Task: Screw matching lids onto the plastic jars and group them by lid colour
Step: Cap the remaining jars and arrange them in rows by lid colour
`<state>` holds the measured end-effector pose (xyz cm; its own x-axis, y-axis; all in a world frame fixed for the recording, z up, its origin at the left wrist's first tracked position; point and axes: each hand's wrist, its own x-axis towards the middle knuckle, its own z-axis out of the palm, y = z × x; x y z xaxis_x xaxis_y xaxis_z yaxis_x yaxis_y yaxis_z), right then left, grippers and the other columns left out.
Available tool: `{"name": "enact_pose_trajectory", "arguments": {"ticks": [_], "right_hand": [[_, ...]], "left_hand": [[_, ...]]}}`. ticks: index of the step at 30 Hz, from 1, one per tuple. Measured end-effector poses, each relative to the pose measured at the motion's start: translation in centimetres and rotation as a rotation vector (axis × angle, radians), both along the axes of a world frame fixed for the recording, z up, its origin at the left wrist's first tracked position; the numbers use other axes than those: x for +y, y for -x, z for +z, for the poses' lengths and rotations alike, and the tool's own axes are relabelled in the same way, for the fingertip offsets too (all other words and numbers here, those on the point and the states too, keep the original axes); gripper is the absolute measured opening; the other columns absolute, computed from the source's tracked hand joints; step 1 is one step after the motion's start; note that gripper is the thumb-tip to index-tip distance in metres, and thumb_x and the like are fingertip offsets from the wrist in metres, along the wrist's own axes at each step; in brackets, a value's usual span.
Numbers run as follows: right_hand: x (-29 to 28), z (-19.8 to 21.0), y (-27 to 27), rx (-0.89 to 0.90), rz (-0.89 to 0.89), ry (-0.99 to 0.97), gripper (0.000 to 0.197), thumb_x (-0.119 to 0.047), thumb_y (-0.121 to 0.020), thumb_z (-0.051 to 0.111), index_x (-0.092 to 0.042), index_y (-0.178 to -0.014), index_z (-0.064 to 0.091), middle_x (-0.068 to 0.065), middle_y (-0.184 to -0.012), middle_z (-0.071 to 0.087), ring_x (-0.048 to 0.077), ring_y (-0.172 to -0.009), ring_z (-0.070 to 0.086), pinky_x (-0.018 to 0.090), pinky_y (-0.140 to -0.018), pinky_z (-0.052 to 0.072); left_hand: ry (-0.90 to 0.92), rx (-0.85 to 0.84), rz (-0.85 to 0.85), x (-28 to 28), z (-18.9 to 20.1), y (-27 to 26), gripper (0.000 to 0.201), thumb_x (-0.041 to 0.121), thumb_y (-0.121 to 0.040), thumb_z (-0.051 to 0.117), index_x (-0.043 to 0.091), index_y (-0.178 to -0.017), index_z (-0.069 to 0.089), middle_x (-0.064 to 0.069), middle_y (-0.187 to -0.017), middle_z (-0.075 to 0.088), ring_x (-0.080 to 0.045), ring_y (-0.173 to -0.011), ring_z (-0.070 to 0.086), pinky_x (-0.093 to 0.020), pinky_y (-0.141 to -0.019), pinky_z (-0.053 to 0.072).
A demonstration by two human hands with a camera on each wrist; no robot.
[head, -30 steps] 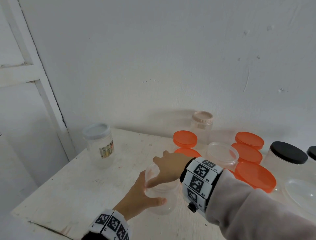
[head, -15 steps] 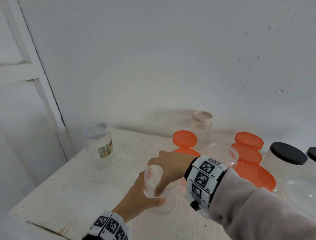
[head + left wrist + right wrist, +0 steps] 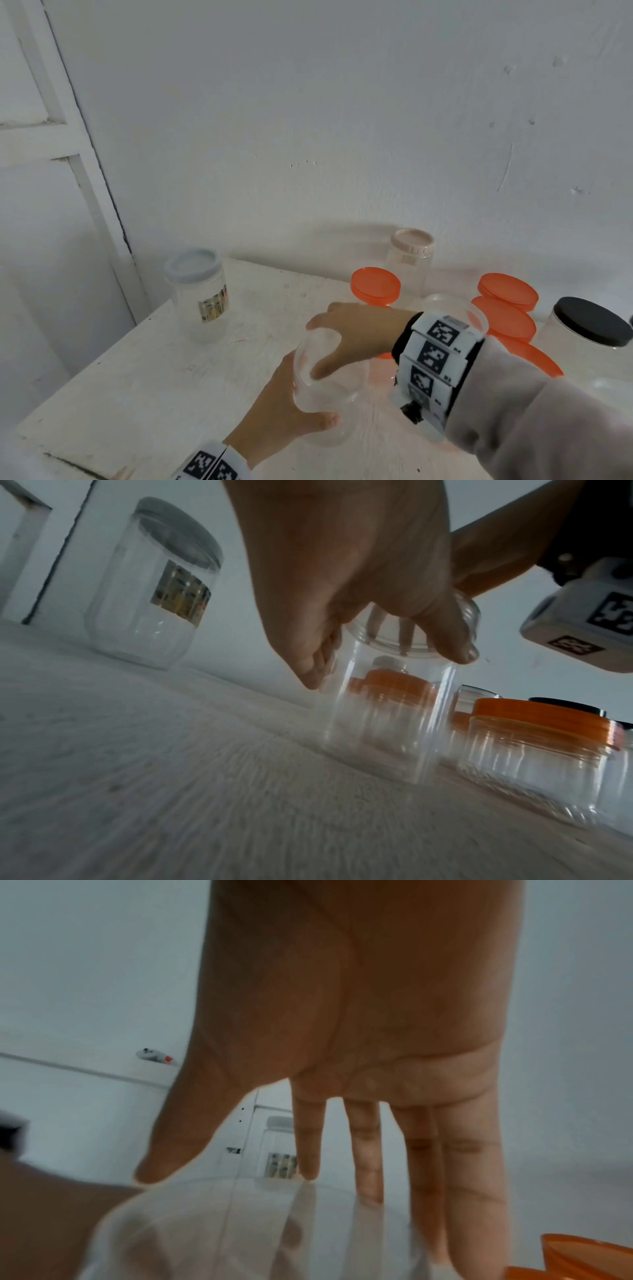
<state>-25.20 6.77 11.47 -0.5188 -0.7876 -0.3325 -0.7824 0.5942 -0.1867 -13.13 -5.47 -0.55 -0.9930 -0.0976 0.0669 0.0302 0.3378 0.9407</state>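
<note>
The left hand [image 3: 284, 407] wraps the clear jar [image 3: 329, 404] standing on the bench [image 3: 137, 387]; the right hand [image 3: 352, 335] clasps its transparent lid [image 3: 318, 349] from above. Beyond the grip, several orange-lidded jars [image 3: 375, 285] look capped and clustered, a grey-lidded jar [image 3: 197, 291] apart. Whether the lid's threads have seated is hard to tell; the black-lidded jar [image 3: 589, 325] is cut off.

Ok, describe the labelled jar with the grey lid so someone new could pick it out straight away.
Start at the white table and go to its far left corner, by the white door frame. There the clear plastic jar with the pale grey lid stands alone, apart from the orange-lidded cluster on the right. It is the only jar with a grey lid and a small printed label on its side.
</note>
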Motion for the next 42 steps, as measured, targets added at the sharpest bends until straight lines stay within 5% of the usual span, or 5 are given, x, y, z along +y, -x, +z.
{"name": "enact_pose_trajectory", "arguments": {"ticks": [11,17,24,30,42], "right_hand": [[3.9,4.3,13.6,0.260,-0.581,0.212,0.069,-0.047,-0.090,0.060,-0.015,-0.145,0.034,0.013,-0.142,0.040,0.033,-0.129,0.040,0.043,-0.105,0.037],[4.6,4.3,18.2,0.214,-0.762,0.146,0.081,-0.045,-0.086,0.067,-0.006,-0.145,0.029,0.020,-0.141,0.039,0.037,-0.128,0.041,0.043,-0.104,0.038],[3.9,3.9,21.5,0.153,-0.770,0.050,0.100,-0.053,-0.077,0.073,-0.011,-0.150,0.019,0.018,-0.148,0.034,0.035,-0.132,0.039,0.047,-0.106,0.037],[1.4,3.8,22.8,0.155,-0.719,-0.141,0.090,-0.067,-0.083,0.056,-0.027,-0.152,0.016,0.008,-0.155,0.028,0.027,-0.140,0.032,0.038,-0.112,0.027],[0.2,4.3,24.6,0.126,-0.741,-0.227,0.093,-0.027,-0.066,0.083,-0.031,-0.139,0.025,0.002,-0.114,0.049,0.023,-0.095,0.056,0.029,-0.069,0.046]], "left_hand": [[0.379,-0.320,-0.016,-5.6,1.5,1.2,0.131,0.067,-0.052,0.077,0.035,-0.151,-0.004,0.015,-0.148,0.014,-0.011,-0.142,0.015,-0.037,-0.118,0.019],[0.343,-0.107,0.574,-14.6,4.5,1.5,0.051,0.020,-0.072,0.083,0.024,-0.112,0.051,0.010,-0.105,0.058,-0.015,-0.103,0.056,-0.022,-0.077,0.038],[0.377,-0.166,0.901,-19.4,5.1,2.2,0.059,0.048,-0.061,0.084,0.015,-0.084,0.041,-0.006,-0.080,0.059,-0.021,-0.063,0.057,-0.033,-0.052,0.049],[0.367,-0.440,0.840,-25.4,3.3,8.6,0.102,0.058,-0.077,0.068,0.030,-0.153,0.007,-0.015,-0.158,0.011,-0.040,-0.142,0.017,-0.052,-0.115,0.021],[0.415,-0.381,0.758,-29.3,2.6,13.6,0.033,0.030,-0.101,0.039,0.022,-0.131,0.048,-0.018,-0.132,0.048,-0.035,-0.114,0.042,-0.032,-0.102,0.025]]}}
